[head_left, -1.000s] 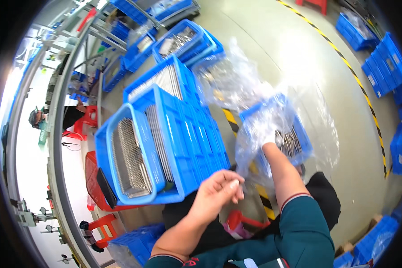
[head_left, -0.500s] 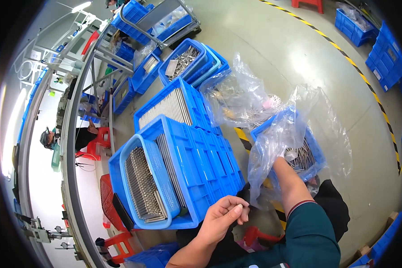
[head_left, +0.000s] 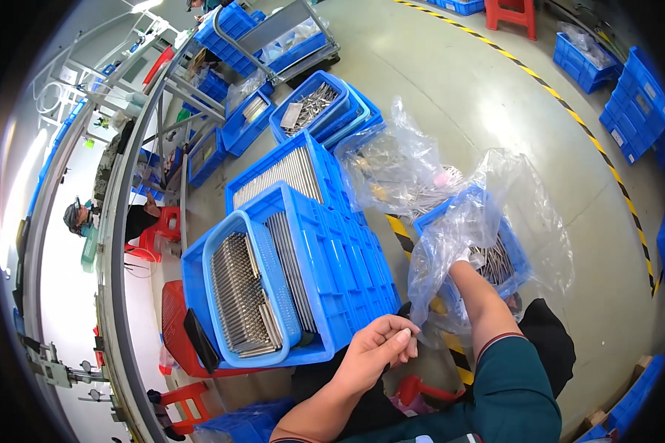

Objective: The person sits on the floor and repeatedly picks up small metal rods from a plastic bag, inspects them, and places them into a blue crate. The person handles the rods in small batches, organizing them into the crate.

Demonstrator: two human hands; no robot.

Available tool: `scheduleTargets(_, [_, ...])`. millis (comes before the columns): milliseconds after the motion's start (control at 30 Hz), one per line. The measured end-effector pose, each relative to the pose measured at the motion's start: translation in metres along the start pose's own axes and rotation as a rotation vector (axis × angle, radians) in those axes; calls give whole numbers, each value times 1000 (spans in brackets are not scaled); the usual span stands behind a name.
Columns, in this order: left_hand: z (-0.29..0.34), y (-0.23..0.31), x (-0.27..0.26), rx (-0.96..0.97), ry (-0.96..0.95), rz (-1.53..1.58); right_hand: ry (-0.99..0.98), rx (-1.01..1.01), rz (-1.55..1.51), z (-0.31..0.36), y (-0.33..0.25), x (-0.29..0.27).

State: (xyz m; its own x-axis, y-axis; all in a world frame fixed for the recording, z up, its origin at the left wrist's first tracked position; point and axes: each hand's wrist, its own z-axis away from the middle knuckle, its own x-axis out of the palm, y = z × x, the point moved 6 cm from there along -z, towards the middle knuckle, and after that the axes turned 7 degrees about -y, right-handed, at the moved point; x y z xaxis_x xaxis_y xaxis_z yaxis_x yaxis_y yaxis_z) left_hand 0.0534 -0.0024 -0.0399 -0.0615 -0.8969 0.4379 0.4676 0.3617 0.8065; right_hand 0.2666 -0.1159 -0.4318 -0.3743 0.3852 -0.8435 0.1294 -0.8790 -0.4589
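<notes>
My right hand reaches down into a blue plastic box lined with a clear plastic bag. Its fingers are hidden by the film and the box, so what they hold does not show. Loose slim metal rods lie jumbled inside that box. My left hand hovers closed in front of the tall blue crate, thumb pressed against curled fingers, close to the bag's edge. I cannot make out whether anything small is in that pinch.
A light blue basket of stacked metal rods sits in the large blue crate at left. Behind stand another rod-filled crate and a tub of metal parts. A second plastic bag lies beyond. A person works at the far-left bench.
The view has shifted slightly. My right hand stays in the bag-lined box, and the film around it has moved a little. My left hand keeps its closed pose.
</notes>
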Motion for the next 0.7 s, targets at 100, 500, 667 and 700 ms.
scheduleTargets(100, [0,0,3,12,-6,-1,-75,70,-31,1,16,16])
scheduleTargets(500, [-4,10,12,172,4,-23,-700,52,262,78,45,-61])
scheduleTargets(667, [-1,10,3,276,114,15,-831,-71,545,111,30,-132])
scheduleTargets(700, [-10,9,10,292,103,-13,-784,-193,538,119,39,-153])
